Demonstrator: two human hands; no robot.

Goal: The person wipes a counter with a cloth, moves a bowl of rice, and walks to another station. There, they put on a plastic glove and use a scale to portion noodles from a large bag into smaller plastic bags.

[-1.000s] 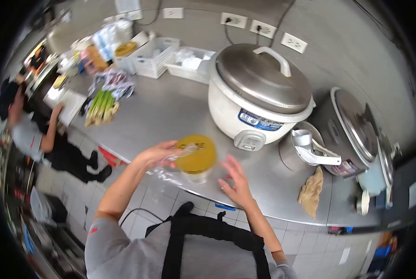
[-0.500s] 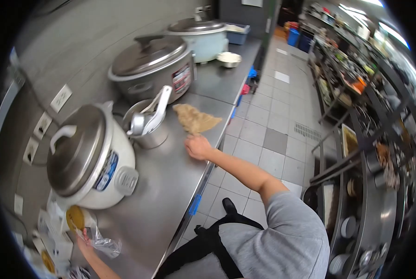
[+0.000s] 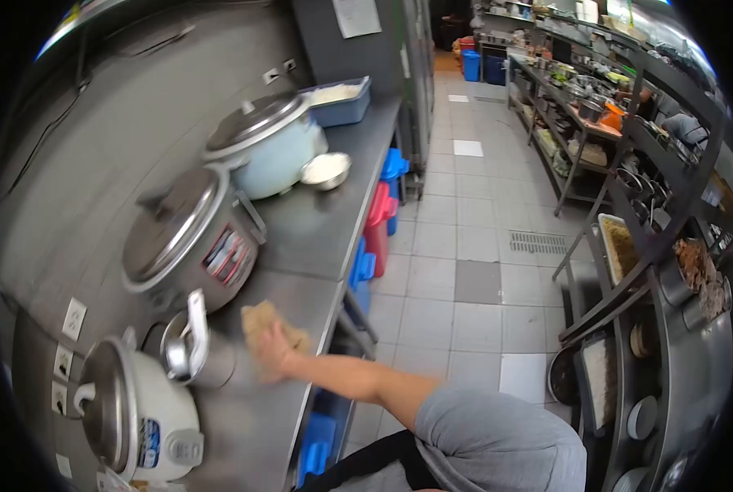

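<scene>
Right grip [image 3: 274, 353] palm-down on tan cloth [image 3: 259, 318], can't tell if fingers are closed (blur); cloth directly under it on the tabletop [image 3: 321, 221], aisle side of the steel pot [image 3: 216, 361], long axis unclear, left hand out of view.

Shows tan on the cloth [image 3: 256, 320], pale blue on the farthest cooker [image 3: 278, 157], grey on the shirt [image 3: 497, 435], a pale grid across the floor tiles [image 3: 474, 321].

Crumpled tan cloth [image 3: 260, 321] on the steel counter [image 3: 256, 426], near the pot [image 3: 218, 367]
</scene>
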